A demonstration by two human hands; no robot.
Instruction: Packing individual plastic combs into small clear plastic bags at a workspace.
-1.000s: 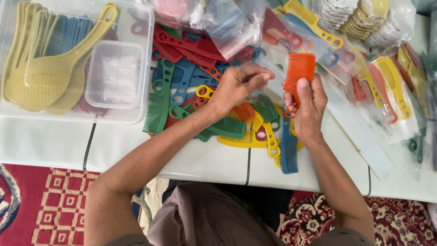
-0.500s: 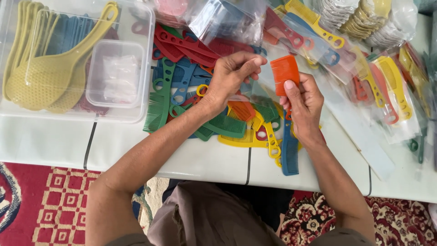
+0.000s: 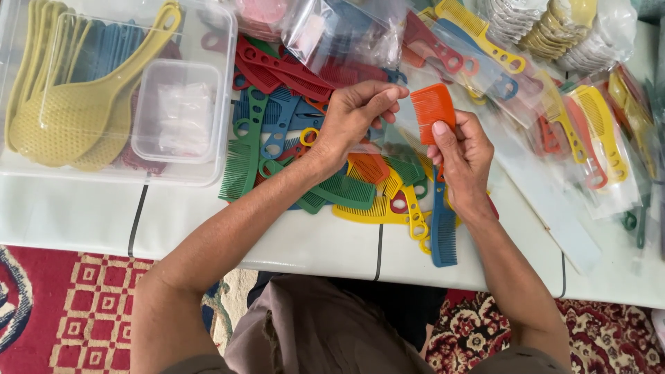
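The right hand (image 3: 463, 149) pinches a small orange plastic comb (image 3: 432, 109) between thumb and fingers (image 3: 441, 129), holding it upright above the counter with its teeth toward the left. The left hand (image 3: 355, 114) has its fingers (image 3: 388, 93) drawn together just beside the comb's upper edge; they seem to hold the thin edge of a clear plastic sleeve, though the film is too faint to be sure.

Beneath both hands lies a loose heap of flat plastic combs in green, blue, red and yellow (image 3: 360, 187), with a long blue comb (image 3: 444, 228) reaching toward the near edge of the white counter (image 3: 312, 242). To the right lie combs already packed in clear bags (image 3: 589, 131). At the far left, a clear plastic tub (image 3: 220, 90) holds yellow perforated plastic scoops (image 3: 62, 121) and a small clear lidded box (image 3: 173, 111).
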